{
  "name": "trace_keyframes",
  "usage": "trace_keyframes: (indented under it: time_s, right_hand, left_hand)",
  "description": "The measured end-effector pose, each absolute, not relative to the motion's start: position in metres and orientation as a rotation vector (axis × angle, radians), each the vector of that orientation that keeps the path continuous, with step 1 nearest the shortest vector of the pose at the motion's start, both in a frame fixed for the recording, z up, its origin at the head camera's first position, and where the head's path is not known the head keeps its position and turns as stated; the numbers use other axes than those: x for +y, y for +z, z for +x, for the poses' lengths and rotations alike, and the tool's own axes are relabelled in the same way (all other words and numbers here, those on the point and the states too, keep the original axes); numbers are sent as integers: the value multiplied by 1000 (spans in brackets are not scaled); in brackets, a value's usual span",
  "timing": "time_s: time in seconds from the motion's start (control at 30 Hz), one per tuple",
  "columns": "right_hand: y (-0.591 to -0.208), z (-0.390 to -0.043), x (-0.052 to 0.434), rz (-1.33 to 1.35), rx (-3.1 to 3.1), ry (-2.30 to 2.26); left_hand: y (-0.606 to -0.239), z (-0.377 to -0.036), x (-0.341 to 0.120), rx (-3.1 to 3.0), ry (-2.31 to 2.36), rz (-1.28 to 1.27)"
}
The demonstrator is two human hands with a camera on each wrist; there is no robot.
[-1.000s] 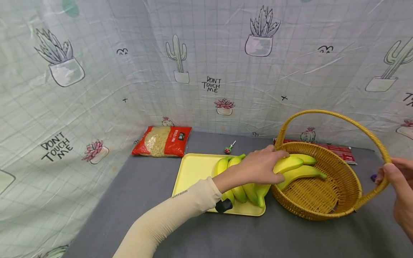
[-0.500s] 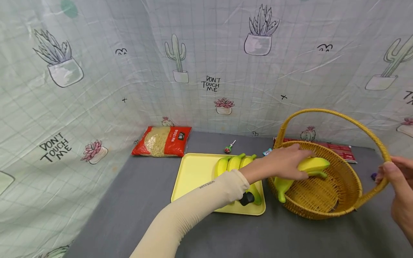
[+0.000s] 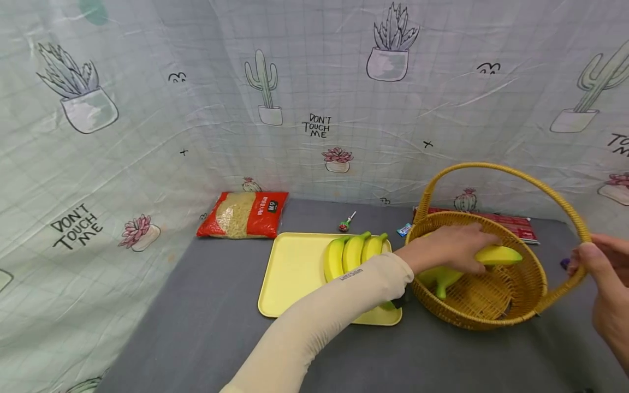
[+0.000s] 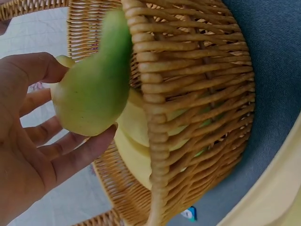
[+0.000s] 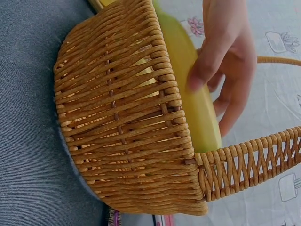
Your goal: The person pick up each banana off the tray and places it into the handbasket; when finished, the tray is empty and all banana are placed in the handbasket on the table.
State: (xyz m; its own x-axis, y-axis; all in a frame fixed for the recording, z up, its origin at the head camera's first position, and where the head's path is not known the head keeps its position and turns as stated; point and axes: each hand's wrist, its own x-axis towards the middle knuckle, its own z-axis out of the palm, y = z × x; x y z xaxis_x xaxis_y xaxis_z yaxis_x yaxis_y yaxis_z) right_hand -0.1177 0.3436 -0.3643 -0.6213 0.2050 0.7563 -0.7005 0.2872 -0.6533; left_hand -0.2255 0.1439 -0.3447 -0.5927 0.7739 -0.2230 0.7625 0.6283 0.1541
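My left hand point(image 3: 464, 248) reaches over the rim of a woven wicker basket point(image 3: 491, 321) and grips a yellow-green banana bunch point(image 3: 498, 255) that sits partly inside it. In the left wrist view the thumb and fingers of my left hand point(image 4: 33, 150) wrap the bunch's green end point(image 4: 94, 94) against the basket wall point(image 4: 197, 108). My right hand point(image 3: 589, 261) grips the basket's arched handle point(image 3: 496, 168) low on its right side. The right wrist view shows the basket point(image 5: 127, 122), the banana point(image 5: 193, 99) and left-hand fingers point(image 5: 225, 56) on it.
A yellow tray point(image 3: 295, 273) left of the basket holds a second banana bunch point(image 3: 351, 252). Behind lie a red noodle packet point(image 3: 243, 214), a lollipop point(image 3: 346, 222), a small candy point(image 3: 404, 230) and a flat red package point(image 3: 516, 225). Printed cloth walls enclose the grey table.
My left hand carried its bananas rightward from over the tray's edge into the basket. Another bunch stayed on the tray. My right hand kept its hold on the handle.
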Motion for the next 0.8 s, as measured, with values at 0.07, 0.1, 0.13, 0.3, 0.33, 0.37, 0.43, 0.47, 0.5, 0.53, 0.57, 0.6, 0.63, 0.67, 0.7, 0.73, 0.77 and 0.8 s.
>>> trace_keyframes:
  time_s: [0.07, 0.1, 0.13, 0.3, 0.33, 0.37, 0.43, 0.47, 0.5, 0.53, 0.57, 0.6, 0.63, 0.67, 0.7, 0.73, 0.77, 0.8]
  right_hand:
    - [-364, -117, 343, 453, -1764, 1455]
    - [-364, -117, 343, 453, -1761, 1462]
    - [-364, -117, 343, 450, -1765, 1461]
    - [-364, -116, 343, 440, -1770, 1452]
    - [-364, -116, 342, 443, -1755, 1473]
    - [-364, -116, 342, 439, -1752, 1476]
    - [-364, -115, 341, 422, -1762, 1462]
    - [-364, -115, 341, 415, -1774, 1448]
    - [-364, -114, 340, 407, -1785, 1434]
    - [-364, -114, 340, 407, -1789, 1427]
    - [-364, -114, 340, 397, -1809, 1395]
    - [-364, -113, 340, 398, -1815, 1383]
    - [-364, -114, 340, 405, -1812, 1386]
    - [-364, -114, 340, 408, -1813, 1379]
    - [-364, -114, 340, 410, -1811, 1377]
    - [-364, -114, 341, 412, -1809, 1378]
    - [-364, -114, 341, 420, -1804, 1387]
    - [-364, -114, 341, 429, -1792, 1408]
  left_hand:
    - [-349, -226, 147, 2576, 49, 1246]
    - [-352, -225, 149, 2569, 41, 1250]
    - [-355, -225, 150, 2562, 33, 1253]
    - [-369, -224, 152, 2558, -18, 1248]
    - [-371, -224, 151, 2566, -26, 1251]
    - [-373, -225, 151, 2574, -29, 1252]
    - [-376, -226, 150, 2586, -30, 1257]
    - [-377, -227, 150, 2590, -31, 1256]
    - [-377, -227, 150, 2594, -33, 1250]
    - [-378, -226, 151, 2600, -38, 1242]
    - [-379, -226, 152, 2605, -41, 1233]
    - [-379, -225, 153, 2609, -48, 1224]
    - [-379, -224, 154, 2614, -61, 1213]
    - [-380, -223, 155, 2619, -78, 1203]
    - [-380, -222, 156, 2623, -94, 1195]
    - [-380, -221, 157, 2624, -111, 1188]
    - [-380, -220, 157, 2624, -124, 1180]
    - [-380, -219, 157, 2620, -138, 1174]
